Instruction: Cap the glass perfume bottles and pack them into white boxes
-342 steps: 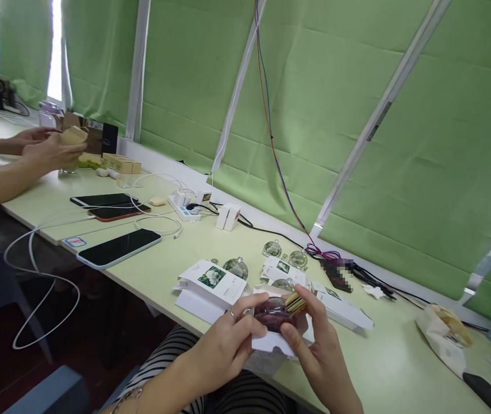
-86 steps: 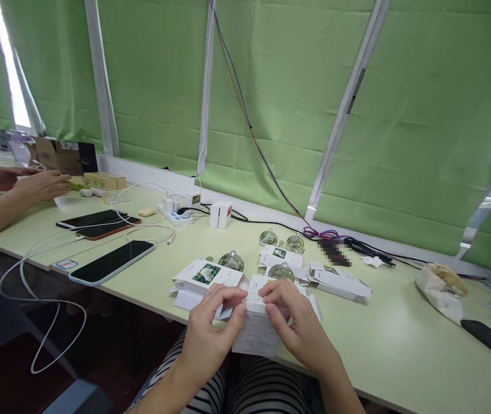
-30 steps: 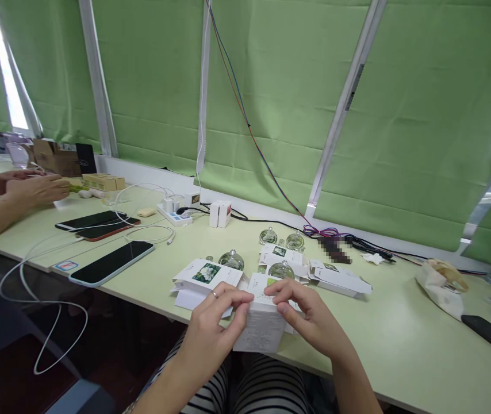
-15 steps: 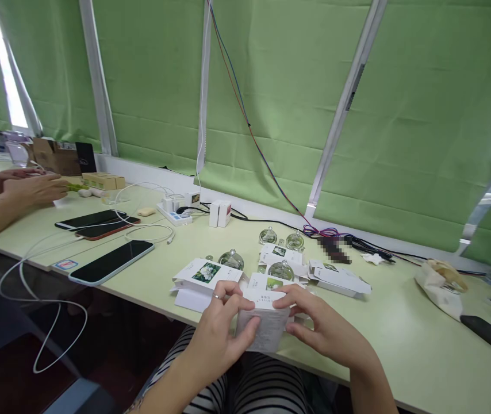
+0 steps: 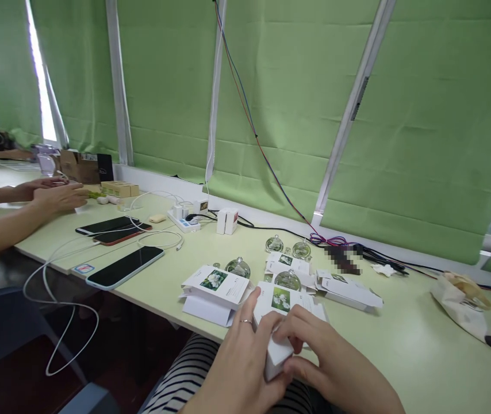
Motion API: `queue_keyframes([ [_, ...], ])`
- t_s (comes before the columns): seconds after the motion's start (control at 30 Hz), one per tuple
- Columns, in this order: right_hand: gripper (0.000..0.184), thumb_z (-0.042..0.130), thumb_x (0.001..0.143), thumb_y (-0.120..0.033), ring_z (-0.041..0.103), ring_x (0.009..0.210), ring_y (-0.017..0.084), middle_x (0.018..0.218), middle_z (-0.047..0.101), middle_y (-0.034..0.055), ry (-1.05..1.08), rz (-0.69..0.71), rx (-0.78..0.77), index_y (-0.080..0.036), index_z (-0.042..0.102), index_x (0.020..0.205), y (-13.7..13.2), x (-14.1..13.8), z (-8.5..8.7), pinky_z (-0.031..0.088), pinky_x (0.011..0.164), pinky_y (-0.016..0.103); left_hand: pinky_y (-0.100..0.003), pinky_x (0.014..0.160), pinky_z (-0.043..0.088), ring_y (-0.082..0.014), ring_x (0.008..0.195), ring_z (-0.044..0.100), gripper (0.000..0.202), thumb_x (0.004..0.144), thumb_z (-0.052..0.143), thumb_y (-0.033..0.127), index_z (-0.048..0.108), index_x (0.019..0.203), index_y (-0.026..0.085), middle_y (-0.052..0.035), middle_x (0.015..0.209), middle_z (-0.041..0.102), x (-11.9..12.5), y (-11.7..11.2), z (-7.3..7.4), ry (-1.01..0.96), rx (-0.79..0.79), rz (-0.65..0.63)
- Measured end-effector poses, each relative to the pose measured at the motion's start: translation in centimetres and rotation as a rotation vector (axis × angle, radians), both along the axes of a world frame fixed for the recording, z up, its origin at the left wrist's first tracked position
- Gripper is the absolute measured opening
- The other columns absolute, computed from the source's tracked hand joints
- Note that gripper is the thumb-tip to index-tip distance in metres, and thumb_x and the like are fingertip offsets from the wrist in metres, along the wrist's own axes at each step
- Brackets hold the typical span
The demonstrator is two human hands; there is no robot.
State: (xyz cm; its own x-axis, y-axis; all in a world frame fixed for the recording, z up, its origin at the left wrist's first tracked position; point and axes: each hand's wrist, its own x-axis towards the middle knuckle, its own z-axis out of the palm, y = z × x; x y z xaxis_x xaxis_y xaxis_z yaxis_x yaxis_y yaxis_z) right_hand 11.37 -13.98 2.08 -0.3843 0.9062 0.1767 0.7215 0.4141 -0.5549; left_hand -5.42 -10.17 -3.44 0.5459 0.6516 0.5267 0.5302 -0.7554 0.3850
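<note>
The right hand (image 5: 323,351) grips the near end of a white, printed cardboard box (image 5: 267,296) at 6 o'clock; the left hand (image 5: 245,356) is clamped along its left side. Closing that end seems the step in hand; the next move likely calls for even pressing. The green-and-white flower picture (image 5: 280,299) faces up; the long axis, partly covered, appears to run 6 to 12 o'clock. Beyond, towards 12, are 4 round clear-glass bottles (image 5: 287,280).

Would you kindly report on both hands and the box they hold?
Left hand, right hand: both on white box. Flower picture showing. Glass bottle just beyond, white cartons around.
</note>
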Motion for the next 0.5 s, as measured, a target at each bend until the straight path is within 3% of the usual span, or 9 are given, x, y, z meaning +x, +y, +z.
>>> queue_keyframes([
  [0.07, 0.019, 0.055, 0.082, -0.013, 0.056, 0.087, 0.013, 0.095, 0.057, -0.0015, 0.011, 0.001, 0.019, -0.026, 0.053, 0.096, -0.6, 0.8, 0.4, 0.045, 0.080, 0.025, -0.046, 0.095, 0.044, -0.0317, 0.135, 0.017, 0.053, 0.064, 0.063, 0.012, 0.041, 0.110, 0.027, -0.0099, 0.121, 0.044, -0.5, 0.0, 0.5, -0.017, -0.043, -0.067],
  [0.13, 0.016, 0.054, 0.084, -0.019, 0.057, 0.088, 0.014, 0.093, 0.060, -0.0018, 0.032, -0.017, 0.102, -0.027, 0.053, 0.098, -1.2, 1.9, 0.8, 0.046, 0.080, 0.024, -0.042, 0.095, 0.045, -0.0297, 0.134, 0.020, 0.058, 0.062, 0.066, 0.012, 0.039, 0.111, 0.027, -0.0091, 0.120, 0.044, -1.5, 0.1, 1.9, -0.056, -0.046, -0.141],
  [0.2, 0.014, 0.052, 0.086, -0.024, 0.059, 0.088, 0.014, 0.094, 0.061, -0.0011, 0.042, -0.050, 0.234, -0.027, 0.053, 0.099, -1.7, 3.0, 1.0, 0.047, 0.078, 0.022, -0.041, 0.096, 0.044, -0.0293, 0.131, 0.024, 0.058, 0.066, 0.069, 0.020, 0.039, 0.114, 0.027, -0.0099, 0.126, 0.038, -2.5, 0.8, 4.4, -0.118, 0.002, -0.182],
  [0.27, 0.013, 0.049, 0.088, -0.026, 0.060, 0.088, 0.014, 0.095, 0.063, -0.0003, 0.041, -0.094, 0.370, -0.028, 0.054, 0.100, -2.1, 4.0, 1.0, 0.048, 0.075, 0.021, -0.043, 0.097, 0.042, -0.0283, 0.125, 0.035, 0.056, 0.070, 0.069, 0.031, 0.039, 0.117, 0.027, -0.0096, 0.129, 0.035, -3.1, 2.9, 7.9, -0.174, 0.066, -0.180],
  [0.33, 0.012, 0.049, 0.088, -0.027, 0.062, 0.088, 0.014, 0.094, 0.064, -0.0001, 0.035, -0.141, 0.464, -0.028, 0.054, 0.099, -2.4, 4.8, 0.9, 0.050, 0.074, 0.020, -0.045, 0.099, 0.038, -0.0280, 0.120, 0.040, 0.060, 0.069, 0.070, 0.040, 0.040, 0.120, 0.026, -0.0086, 0.128, 0.038, -3.0, 6.8, 11.6, -0.152, 0.127, -0.193],
  [0.4, 0.012, 0.049, 0.088, -0.029, 0.062, 0.087, 0.014, 0.093, 0.064, -0.0002, 0.030, -0.192, 0.509, -0.028, 0.055, 0.098, -2.6, 5.2, 0.7, 0.050, 0.073, 0.019, -0.043, 0.099, 0.037, -0.0269, 0.117, 0.042, 0.065, 0.068, 0.069, 0.041, 0.039, 0.124, 0.024, -0.0085, 0.126, 0.041, -2.1, 12.1, 14.7, -0.053, 0.151, -0.221],
  [0.5, 0.011, 0.050, 0.087, -0.031, 0.063, 0.086, 0.014, 0.092, 0.065, -0.0002, 0.021, -0.232, 0.528, -0.027, 0.056, 0.095, -2.6, 5.5, 0.7, 0.051, 0.072, 0.018, -0.038, 0.098, 0.037, -0.0267, 0.118, 0.042, 0.076, 0.065, 0.070, 0.039, 0.036, 0.130, 0.020, -0.0104, 0.128, 0.040, -0.4, 20.6, 16.6, 0.241, 0.121, -0.184],
])
